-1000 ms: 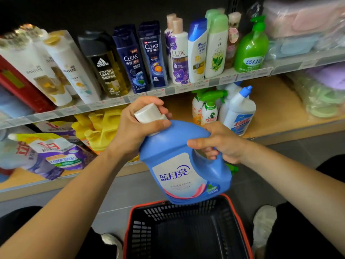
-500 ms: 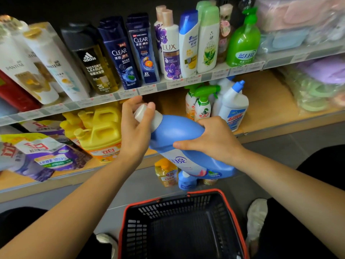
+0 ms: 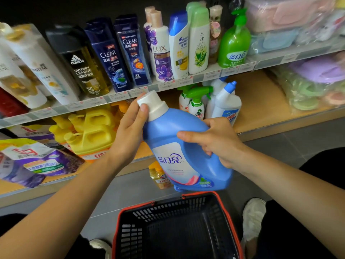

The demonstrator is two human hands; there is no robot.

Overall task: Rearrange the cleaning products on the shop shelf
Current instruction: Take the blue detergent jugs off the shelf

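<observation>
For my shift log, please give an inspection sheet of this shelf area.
Surface: lower wooden shelf, partly bare.
Job's things: blue detergent jug, tilted, off the shelf.
Clutter: yellow jugs, refill pouches, spray bottles on the lower shelf.
Hands: left hand holds the jug's white cap; right hand grips its handle.
Cables: nothing seen.
Surroundings: shampoo bottles on upper shelf; black basket below the jug.

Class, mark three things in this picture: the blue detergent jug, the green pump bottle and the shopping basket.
blue detergent jug (image 3: 168,128), head view, on its blue shoulder.
green pump bottle (image 3: 233,41), head view, on its body above the label.
shopping basket (image 3: 177,206), head view, on its black far wall.
</observation>
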